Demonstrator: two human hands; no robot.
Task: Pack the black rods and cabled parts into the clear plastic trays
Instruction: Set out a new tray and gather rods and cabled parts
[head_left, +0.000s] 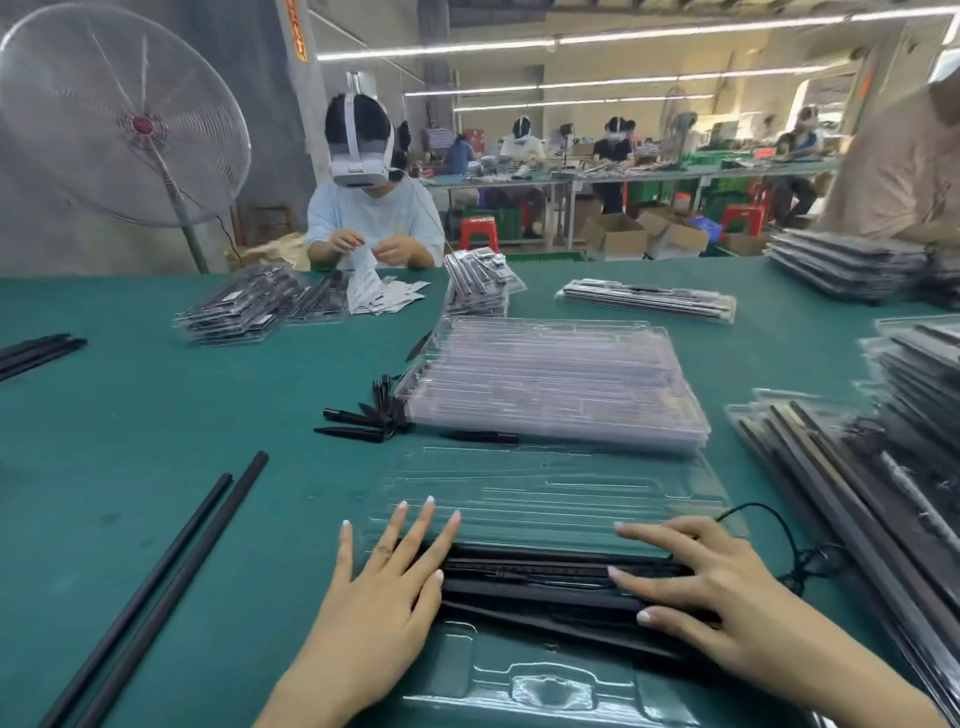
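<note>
An open clear plastic tray (545, 493) lies on the green table right in front of me. Several black rods (530, 587) and a thin black cable lie across its near half. My left hand (384, 587) rests flat with straight fingers on the left ends of the rods. My right hand (696, 577) presses flat on their right ends. A loop of black cable (779, 525) sticks out past the tray's right edge. Two long black rods (156, 587) lie loose on the table at the left.
A stack of empty clear trays (556, 384) sits behind the open tray, with short black pointed parts (369, 415) at its left. Filled trays pile up at the right (883, 467) and further back. Another person works across the table (369, 228). A fan stands at the far left.
</note>
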